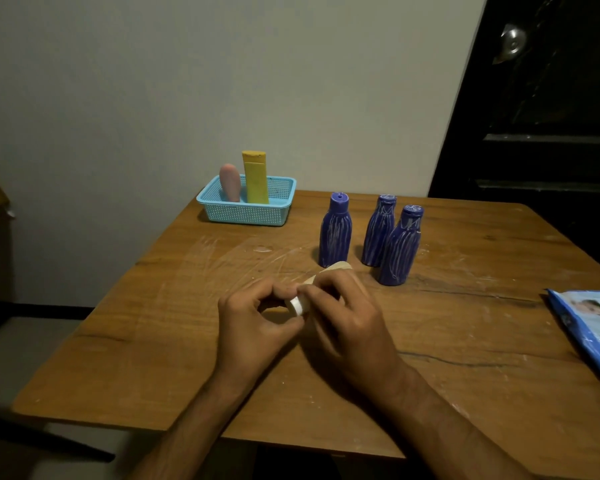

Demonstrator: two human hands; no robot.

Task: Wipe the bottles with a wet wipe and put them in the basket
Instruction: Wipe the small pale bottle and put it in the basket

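A beige bottle (336, 266) with a white cap (297, 305) lies tilted between my hands above the table's middle. My right hand (349, 315) grips its body, hiding most of it. My left hand (253, 323) curls at the cap end, thumb and fingers pinching the cap. I cannot make out a wipe in either hand. Three blue bottles streaked with white stand upright behind my hands: one at the left (335, 231), one at the back (379, 230), one at the right (400, 245). The light blue basket (246, 213) at the back holds a pink bottle (230, 182) and a yellow bottle (255, 177).
A blue wet-wipe pack (594, 327) lies at the right edge of the wooden table (153, 341). White smears mark the tabletop. The wall runs behind the basket, and a dark door stands at the back right.
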